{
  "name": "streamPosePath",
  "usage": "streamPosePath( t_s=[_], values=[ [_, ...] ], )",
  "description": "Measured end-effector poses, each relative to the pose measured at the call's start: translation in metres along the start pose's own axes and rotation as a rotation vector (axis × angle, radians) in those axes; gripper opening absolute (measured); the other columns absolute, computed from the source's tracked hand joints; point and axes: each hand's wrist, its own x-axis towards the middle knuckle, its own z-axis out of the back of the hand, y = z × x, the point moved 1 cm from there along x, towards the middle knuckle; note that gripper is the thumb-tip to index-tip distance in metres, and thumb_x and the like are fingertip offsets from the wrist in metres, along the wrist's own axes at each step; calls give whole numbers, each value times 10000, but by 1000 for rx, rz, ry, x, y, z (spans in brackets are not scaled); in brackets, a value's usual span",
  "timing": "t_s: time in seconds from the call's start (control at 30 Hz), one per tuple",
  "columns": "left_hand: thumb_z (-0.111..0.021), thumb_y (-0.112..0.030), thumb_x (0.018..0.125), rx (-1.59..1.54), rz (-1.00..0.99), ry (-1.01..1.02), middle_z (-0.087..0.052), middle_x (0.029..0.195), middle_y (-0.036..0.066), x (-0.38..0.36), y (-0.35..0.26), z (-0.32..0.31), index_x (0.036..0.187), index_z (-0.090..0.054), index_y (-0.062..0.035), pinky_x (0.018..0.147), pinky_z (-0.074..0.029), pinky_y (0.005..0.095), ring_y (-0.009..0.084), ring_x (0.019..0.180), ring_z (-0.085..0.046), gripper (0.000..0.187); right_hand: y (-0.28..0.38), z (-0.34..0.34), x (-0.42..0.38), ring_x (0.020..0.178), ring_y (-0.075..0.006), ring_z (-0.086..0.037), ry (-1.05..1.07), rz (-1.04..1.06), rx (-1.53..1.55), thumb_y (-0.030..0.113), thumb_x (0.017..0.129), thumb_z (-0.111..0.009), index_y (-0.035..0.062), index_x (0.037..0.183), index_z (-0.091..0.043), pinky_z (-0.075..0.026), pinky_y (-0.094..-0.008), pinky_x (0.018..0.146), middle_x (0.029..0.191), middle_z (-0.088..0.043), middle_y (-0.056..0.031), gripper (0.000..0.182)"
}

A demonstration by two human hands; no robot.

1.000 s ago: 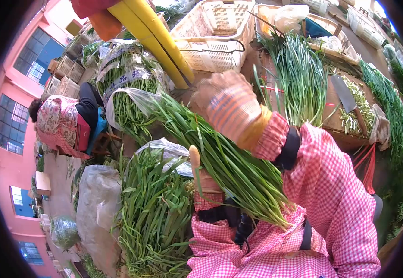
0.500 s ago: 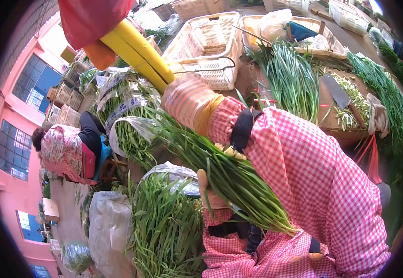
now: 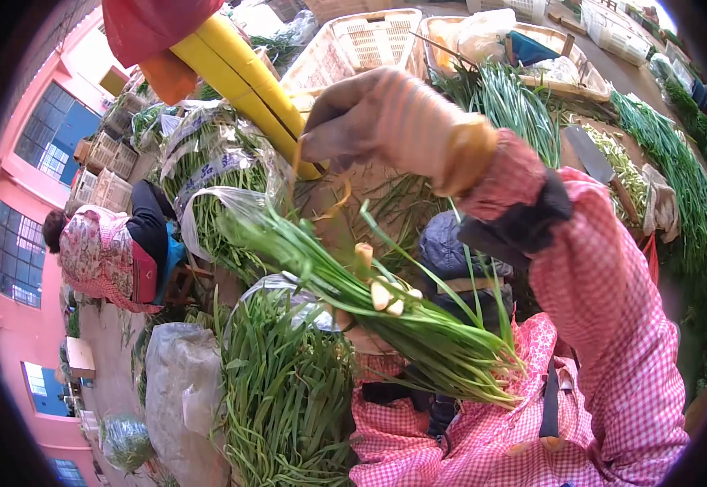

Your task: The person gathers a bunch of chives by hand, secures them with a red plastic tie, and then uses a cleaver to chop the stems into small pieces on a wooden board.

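Note:
A long bunch of flat green leafy stalks [image 3: 443, 349] lies slantwise across my lap. My left hand [image 3: 361, 335] is closed around it from below; the leaves hide most of the hand, and pale tips show at the bunch's upper side. Raised above the bunch, my right hand [image 3: 369, 122] wears a striped, soiled glove. Its fingers are pinched together, somewhat blurred, with a thin yellow strip [image 3: 345, 195] hanging beneath them. The lower end of a long yellow post-like piece [image 3: 244, 77] is beside those fingers.
Loose greens [image 3: 288, 398] are heaped at my left, near a grey plastic sack [image 3: 183, 398]. Plastic-wrapped greens [image 3: 215, 170] stand ahead. A cleaver [image 3: 590, 154] lies among cut stalks at right, with crates [image 3: 378, 40] behind. Another person [image 3: 105, 252] sits bent over at far left.
My right hand has lifted off the bunch, up and slightly right, and a yellow strip now shows below it. The left hand still holds the bunch, whose middle is uncovered.

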Motion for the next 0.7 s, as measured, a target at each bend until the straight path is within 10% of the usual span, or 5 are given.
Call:
streamPosePath(
  t_s=[0.13,0.33,0.53,0.7],
  values=[
    [-535,-322,888,-82,64,172,-625,878,92,1,-6,10,1281,-403,-91,863,-442,426,209,891,-601,475,15,21,-45,594,-82,-587,-28,-129,135,217,744,-720,37,868,-686,-476,-218,566,722,-641,-13,221],
    [-544,-263,886,-125,203,283,-634,840,77,1,-9,15,1037,-540,-84,898,-420,407,189,879,-607,234,-39,-11,-82,587,-105,-589,462,-576,-116,263,792,-653,45,921,-661,-449,-255,504,683,-631,-33,254],
    [-552,-204,884,-143,291,366,-642,803,62,11,-12,15,792,-676,-77,933,-398,388,169,867,-614,200,-75,-40,-90,621,-168,-613,383,-418,-62,235,667,-725,67,824,-656,-481,-316,564,673,-633,-59,239],
    [-214,-391,978,-164,184,678,-682,768,22,19,-18,32,1183,-528,-42,903,-352,362,170,733,-632,512,-60,-12,-103,602,-79,-558,172,-490,511,113,742,-683,0,950,-633,-434,-199,528,756,-638,-50,243]
  ],
)
